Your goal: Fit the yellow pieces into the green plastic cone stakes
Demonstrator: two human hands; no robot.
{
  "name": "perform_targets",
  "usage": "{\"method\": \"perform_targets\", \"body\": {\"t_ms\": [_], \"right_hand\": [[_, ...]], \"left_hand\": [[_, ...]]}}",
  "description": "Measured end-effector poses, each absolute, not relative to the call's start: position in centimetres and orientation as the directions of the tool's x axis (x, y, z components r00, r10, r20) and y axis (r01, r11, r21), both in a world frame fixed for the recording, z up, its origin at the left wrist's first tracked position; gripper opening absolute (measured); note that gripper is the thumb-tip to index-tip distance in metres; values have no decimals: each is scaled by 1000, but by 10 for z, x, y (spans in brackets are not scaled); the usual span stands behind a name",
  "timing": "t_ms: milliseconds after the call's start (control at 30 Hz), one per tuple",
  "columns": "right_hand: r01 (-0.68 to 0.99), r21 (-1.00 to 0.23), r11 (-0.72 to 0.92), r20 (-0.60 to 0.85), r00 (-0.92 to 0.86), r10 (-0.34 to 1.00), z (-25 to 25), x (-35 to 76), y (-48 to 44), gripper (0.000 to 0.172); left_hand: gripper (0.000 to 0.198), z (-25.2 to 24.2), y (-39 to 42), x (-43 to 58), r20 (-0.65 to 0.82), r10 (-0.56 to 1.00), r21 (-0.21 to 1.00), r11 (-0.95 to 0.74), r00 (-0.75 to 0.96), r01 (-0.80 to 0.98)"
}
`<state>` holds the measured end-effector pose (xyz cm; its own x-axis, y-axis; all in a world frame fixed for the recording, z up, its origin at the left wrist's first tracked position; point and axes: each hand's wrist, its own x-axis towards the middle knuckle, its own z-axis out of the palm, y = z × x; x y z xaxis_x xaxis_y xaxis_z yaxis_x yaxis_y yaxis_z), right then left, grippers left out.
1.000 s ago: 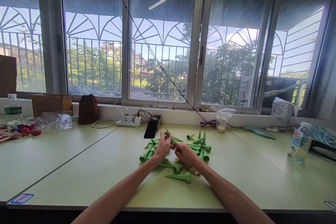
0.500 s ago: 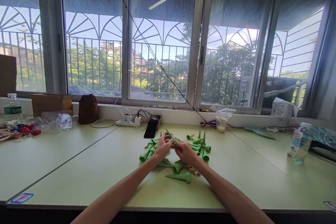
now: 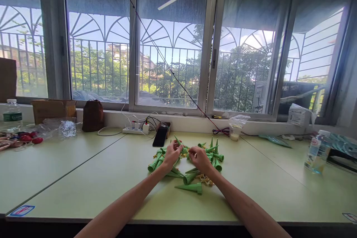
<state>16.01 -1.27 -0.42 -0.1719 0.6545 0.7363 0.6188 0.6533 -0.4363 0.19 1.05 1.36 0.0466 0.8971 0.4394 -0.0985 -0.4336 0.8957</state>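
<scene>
My left hand [image 3: 172,155] is closed around a green plastic watering spike [image 3: 177,140], its pointed tip sticking up and to the left past the fingers. Just to its right, a small gap apart, is my right hand [image 3: 199,158], with thumb and fingers pinched together. Whatever sits in that pinch is too small or hidden to make out. More green spikes lie around both hands: one on its side in front [image 3: 189,187], one with its round open end toward me [image 3: 189,177], and several in heaps to the left and right. Small yellowish pieces [image 3: 205,179] lie by my right wrist.
A phone [image 3: 160,136] lies behind the heap, near a power strip [image 3: 135,131]. At the right stand a clear bottle [image 3: 318,152] and a bagged cup [image 3: 235,131]. A brown pouch [image 3: 93,116], cardboard box [image 3: 54,111] and red-topped items [image 3: 26,137] are at the left.
My right hand has moved slightly right, away from the spike both hands were touching. The spike in my left hand has shifted a little left and stands more upright.
</scene>
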Motion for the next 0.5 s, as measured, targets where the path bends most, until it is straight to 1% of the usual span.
{"method": "perform_targets", "body": {"t_ms": [133,233,333,500], "right_hand": [[579,-486,654,787,-35,615,3,162,-14,15],[546,-508,665,807,33,589,7,162,-16,13],[507,-531,679,800,35,599,6,162,-16,12],[473,-562,679,771,2,636,1,160,-13,11]], "left_hand": [[34,11,13,4,390,919,920,-385,63,-75],[29,8,13,5,390,917,921,-389,88,-26],[25,6,11,5,370,920,926,-376,128,27],[22,2,11,5,349,918,929,-365,189,57]]}}
